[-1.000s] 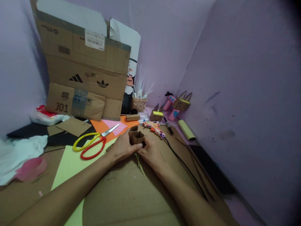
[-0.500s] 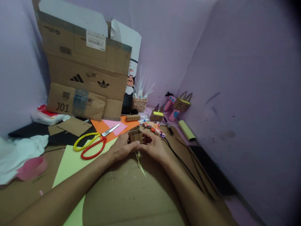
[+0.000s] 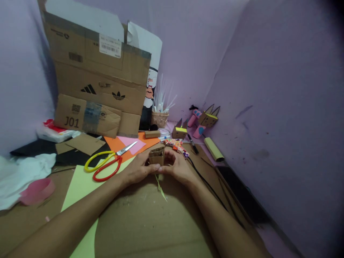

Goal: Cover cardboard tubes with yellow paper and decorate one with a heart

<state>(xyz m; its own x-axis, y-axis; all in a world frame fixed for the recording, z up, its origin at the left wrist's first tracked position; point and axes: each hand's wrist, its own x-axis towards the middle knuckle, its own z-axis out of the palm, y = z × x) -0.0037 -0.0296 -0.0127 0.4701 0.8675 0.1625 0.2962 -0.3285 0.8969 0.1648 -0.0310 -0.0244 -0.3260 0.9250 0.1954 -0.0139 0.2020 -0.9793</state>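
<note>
Between my two hands stands a small open-topped cardboard box [image 3: 156,157], its hollow top facing up. My left hand [image 3: 141,166] grips its left side, the thumb pressed across the near face. On the other side my right hand [image 3: 176,166] closes round the right wall, its thumb meeting the left one at the lower front edge. Thin yellow-green paper strips [image 3: 160,188] lie just below the box on the cardboard sheet. Scissors [image 3: 118,154] with one yellow and one red handle rest left of my hands, blades partly apart.
Yellow-green paper [image 3: 77,191] lies under my left arm, orange paper [image 3: 111,143] behind the scissors. A large cardboard box [image 3: 102,75] stands at the back left. Right of my hands are a glue gun [image 3: 177,147] with a black cord, a marker [image 3: 192,144] and a paper tube [image 3: 213,149].
The small box has been turned and tipped upright, so its open top and near face show more. My right fingers have closed in against its side.
</note>
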